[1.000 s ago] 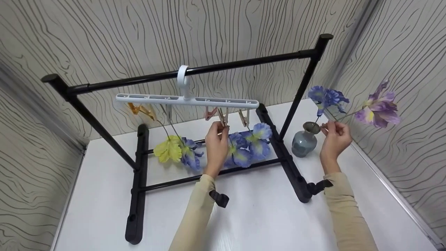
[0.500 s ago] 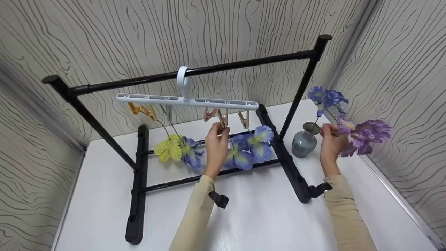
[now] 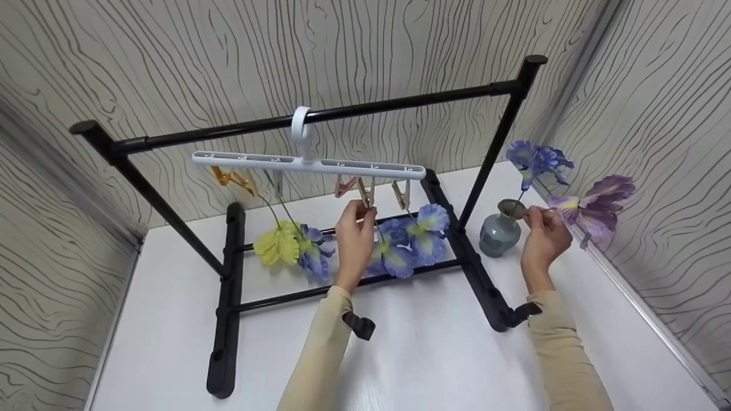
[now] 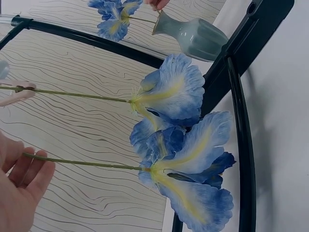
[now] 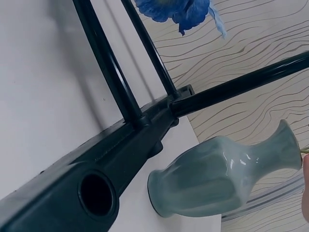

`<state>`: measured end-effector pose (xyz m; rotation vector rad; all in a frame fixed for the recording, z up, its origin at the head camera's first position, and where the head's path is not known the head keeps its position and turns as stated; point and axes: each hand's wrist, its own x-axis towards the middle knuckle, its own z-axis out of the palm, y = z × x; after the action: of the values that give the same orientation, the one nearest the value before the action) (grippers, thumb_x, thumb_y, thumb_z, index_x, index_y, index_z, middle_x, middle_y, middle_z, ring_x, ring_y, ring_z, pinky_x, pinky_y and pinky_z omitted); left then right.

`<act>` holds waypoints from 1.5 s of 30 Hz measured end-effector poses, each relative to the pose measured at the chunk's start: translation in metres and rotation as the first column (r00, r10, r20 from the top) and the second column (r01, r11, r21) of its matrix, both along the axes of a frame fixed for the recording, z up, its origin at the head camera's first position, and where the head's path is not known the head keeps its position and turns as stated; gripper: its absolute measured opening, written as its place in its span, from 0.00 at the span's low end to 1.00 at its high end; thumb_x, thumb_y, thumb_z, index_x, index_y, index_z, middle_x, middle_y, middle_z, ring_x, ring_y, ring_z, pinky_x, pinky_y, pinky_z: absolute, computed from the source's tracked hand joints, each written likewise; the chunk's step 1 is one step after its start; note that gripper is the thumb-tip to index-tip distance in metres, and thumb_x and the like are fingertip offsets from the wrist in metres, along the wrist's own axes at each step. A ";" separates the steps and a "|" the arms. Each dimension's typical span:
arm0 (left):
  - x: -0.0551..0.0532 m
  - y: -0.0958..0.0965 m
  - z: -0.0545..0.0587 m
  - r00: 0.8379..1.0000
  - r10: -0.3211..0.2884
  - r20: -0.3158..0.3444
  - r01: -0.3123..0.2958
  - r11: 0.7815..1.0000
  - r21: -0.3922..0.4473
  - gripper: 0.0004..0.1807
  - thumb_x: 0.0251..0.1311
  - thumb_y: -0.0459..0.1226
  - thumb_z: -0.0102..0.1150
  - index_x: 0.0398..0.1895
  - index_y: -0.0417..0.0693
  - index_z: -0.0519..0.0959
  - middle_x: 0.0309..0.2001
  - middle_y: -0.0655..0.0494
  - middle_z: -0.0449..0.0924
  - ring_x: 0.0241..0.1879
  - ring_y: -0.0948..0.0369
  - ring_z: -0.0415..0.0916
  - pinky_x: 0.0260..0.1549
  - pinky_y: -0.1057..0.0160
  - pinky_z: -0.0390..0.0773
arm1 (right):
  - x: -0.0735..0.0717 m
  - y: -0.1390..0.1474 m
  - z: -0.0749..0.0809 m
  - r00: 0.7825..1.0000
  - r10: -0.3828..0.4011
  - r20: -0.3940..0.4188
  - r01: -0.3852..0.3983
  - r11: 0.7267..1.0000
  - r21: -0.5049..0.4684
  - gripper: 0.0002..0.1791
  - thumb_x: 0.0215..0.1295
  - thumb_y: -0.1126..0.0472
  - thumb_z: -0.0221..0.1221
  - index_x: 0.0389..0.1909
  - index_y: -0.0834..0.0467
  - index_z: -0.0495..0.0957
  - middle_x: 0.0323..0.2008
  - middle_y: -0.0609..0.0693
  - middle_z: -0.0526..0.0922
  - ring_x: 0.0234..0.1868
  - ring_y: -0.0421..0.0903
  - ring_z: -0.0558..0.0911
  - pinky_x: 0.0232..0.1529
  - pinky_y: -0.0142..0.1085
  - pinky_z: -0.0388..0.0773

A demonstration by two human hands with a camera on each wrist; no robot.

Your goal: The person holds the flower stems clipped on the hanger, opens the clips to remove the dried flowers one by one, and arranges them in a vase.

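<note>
My left hand (image 3: 355, 240) pinches the green stem of a blue artificial flower (image 4: 193, 183), right below a beige clothespin (image 3: 365, 191) on the white hanger (image 3: 365, 166). Beside it, another blue flower (image 4: 169, 92) hangs from a clothespin. At the mouth of the grey-blue vase (image 3: 498, 237), my right hand (image 3: 545, 231) pinches the thin stem of a purple flower (image 3: 602, 208), whose bloom points right. One blue flower (image 3: 537, 160) stands in the vase. In the right wrist view, only a bit of the right fingers (image 5: 306, 188) shows by the vase rim.
The hanger hooks over the top bar (image 3: 400, 105) of a black rack on a white table (image 3: 434, 354). A yellow flower (image 3: 277, 244) and a dark blue flower (image 3: 314, 251) hang at its left, near an orange clothespin (image 3: 231, 180). Patterned panels (image 3: 171, 57) stand behind and beside.
The purple flower's bloom has turned in the right fingers, swinging lower and closer to the hand than a second ago. My left hand has stayed at the clothespin.
</note>
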<state>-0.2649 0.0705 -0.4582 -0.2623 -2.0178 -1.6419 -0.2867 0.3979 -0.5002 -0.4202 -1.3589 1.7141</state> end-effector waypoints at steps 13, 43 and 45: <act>-0.001 -0.002 -0.003 1.000 -0.002 0.014 0.002 1.000 0.026 0.03 0.70 0.26 0.59 0.36 0.36 0.77 0.36 0.46 0.82 0.37 0.54 0.82 0.41 0.58 0.86 | -0.008 -0.005 -0.006 0.995 -0.098 -0.012 0.098 0.994 -0.044 0.16 0.53 0.81 0.68 0.26 0.56 0.82 0.22 0.36 0.82 0.29 0.34 0.81 0.43 0.25 0.78; 0.008 -0.004 -0.022 0.998 -0.030 0.057 0.030 1.000 0.006 0.03 0.71 0.28 0.60 0.41 0.35 0.80 0.40 0.46 0.84 0.42 0.51 0.83 0.45 0.56 0.86 | 0.016 -0.019 -0.027 0.972 -0.005 0.236 -0.030 0.989 0.142 0.06 0.69 0.65 0.66 0.33 0.63 0.80 0.24 0.35 0.77 0.31 0.35 0.74 0.36 0.26 0.69; 0.008 -0.004 -0.023 0.997 -0.034 0.062 0.033 0.999 0.011 0.03 0.71 0.29 0.60 0.41 0.35 0.81 0.40 0.46 0.84 0.42 0.51 0.83 0.46 0.55 0.85 | 0.022 -0.027 -0.026 0.961 0.042 0.274 -0.088 0.984 0.157 0.11 0.72 0.63 0.64 0.31 0.65 0.80 0.23 0.37 0.78 0.31 0.36 0.75 0.35 0.25 0.69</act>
<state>-0.2570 0.0667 -0.4810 -0.2450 -2.0614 -1.6997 -0.2649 0.3706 -0.5264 -0.5323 -1.7174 1.6215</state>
